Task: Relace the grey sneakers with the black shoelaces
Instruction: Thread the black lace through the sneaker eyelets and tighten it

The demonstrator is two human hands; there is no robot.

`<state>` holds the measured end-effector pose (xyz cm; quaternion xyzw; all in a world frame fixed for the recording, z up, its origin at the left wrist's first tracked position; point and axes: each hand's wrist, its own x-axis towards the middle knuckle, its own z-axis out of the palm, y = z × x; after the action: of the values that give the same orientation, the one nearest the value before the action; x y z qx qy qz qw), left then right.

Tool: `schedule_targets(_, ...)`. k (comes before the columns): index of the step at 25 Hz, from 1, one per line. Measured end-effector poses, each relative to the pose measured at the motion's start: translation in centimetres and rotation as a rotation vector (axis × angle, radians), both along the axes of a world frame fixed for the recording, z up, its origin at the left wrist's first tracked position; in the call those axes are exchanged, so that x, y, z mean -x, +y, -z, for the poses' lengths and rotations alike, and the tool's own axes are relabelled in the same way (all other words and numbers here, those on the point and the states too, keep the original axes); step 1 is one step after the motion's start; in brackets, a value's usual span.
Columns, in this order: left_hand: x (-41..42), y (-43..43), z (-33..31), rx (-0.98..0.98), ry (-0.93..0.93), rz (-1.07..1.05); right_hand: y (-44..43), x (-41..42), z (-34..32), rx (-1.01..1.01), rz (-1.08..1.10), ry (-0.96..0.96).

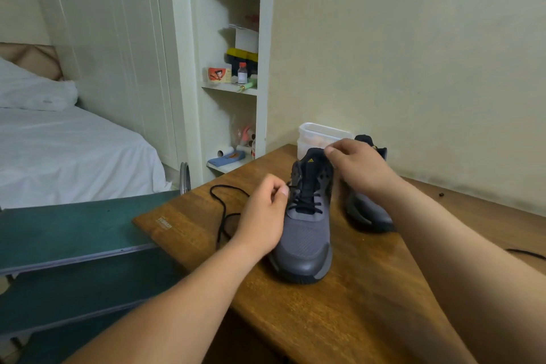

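On the wooden table (339,319), the grey sneaker (307,242) stands with its toe toward you, and its lower eyelets are already laced. Your left hand (263,210) pinches the black shoelace (225,214) between thumb and fingers beside the eyelets. The loose part lies in loops on the left. The lace is probably soft and limp, so take it close to the tip. Your right hand (359,165) grips the top of the tongue, which should keep the light shoe from sliding. Behind your right forearm is the second sneaker (366,213), then a plastic container (316,133).
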<state>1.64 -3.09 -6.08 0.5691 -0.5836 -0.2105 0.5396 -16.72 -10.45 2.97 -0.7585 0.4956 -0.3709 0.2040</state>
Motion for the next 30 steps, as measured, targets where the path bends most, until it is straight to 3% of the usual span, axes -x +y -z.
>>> schedule_targets(3,0.2,-0.3,1.2,0.003,0.068,-0.008,-2.3,-1.2,-1.4,-0.078,-0.056,0.369)
schedule_targets(4,0.1,-0.5,1.3,0.009,0.059,-0.004,-2.7,-1.4,-1.7,-0.113,-0.079,0.412)
schedule_targets(5,0.0,-0.6,1.5,0.017,0.047,0.0,-2.8,-1.7,-2.0,-0.153,-0.137,0.363)
schedule_targets(9,-0.1,-1.0,2.0,0.062,-0.019,-0.003,-1.8,-1.4,-1.5,-0.226,-0.435,-0.224)
schedule_targets(13,-0.2,-1.2,2.2,0.071,-0.018,-0.011,-1.4,-0.7,1.4,-0.238,-0.36,-0.172)
schedule_targets(19,0.1,-0.7,2.2,0.127,-0.039,-0.061,-0.3,-3.9,4.0,-0.289,-0.193,-0.875)
schedule_targets(30,-0.1,-0.7,2.4,0.15,0.032,-0.035,-0.8,-4.6,5.3,-0.257,-0.171,-0.9)
